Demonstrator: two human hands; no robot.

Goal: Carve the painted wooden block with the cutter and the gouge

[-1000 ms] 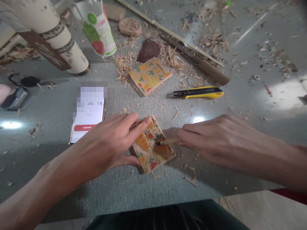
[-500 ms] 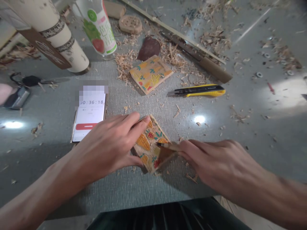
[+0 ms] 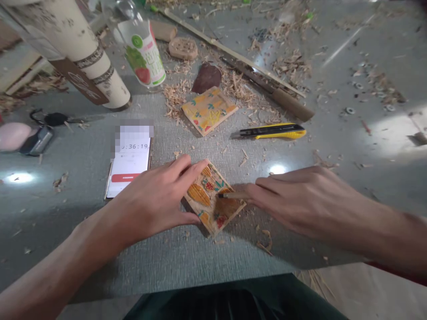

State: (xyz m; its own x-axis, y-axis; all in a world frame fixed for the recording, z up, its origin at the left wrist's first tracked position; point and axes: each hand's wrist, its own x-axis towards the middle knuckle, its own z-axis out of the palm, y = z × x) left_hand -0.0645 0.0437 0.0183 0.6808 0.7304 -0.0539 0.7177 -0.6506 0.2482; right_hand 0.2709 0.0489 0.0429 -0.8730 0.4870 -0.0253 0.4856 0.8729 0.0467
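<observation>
A wooden block (image 3: 204,186) with painted orange and red fruit lies at an angle on the grey table. My left hand (image 3: 160,195) grips its left side, fingertips at the upper corner and thumb at the lower left edge. In my right hand (image 3: 287,200) is a thin wooden-handled tool (image 3: 235,195), pinched between the fingers, its dark tip over the middle of the block. Shadow covers the block's right part. Beyond it rests a second painted block (image 3: 210,111), with a yellow utility knife (image 3: 271,131) to its right.
A lit phone (image 3: 130,160) lies left of my left hand. Further back are a plastic bottle (image 3: 145,58), stacked paper cups (image 3: 96,66), a wooden-handled blade (image 3: 290,103), a long thin stick (image 3: 207,38) and wood shavings (image 3: 178,95).
My right hand has shifted slightly up, and the tool lies more level with its tip a little higher on the block. The camera view has shifted somewhat. My left hand keeps its grip.
</observation>
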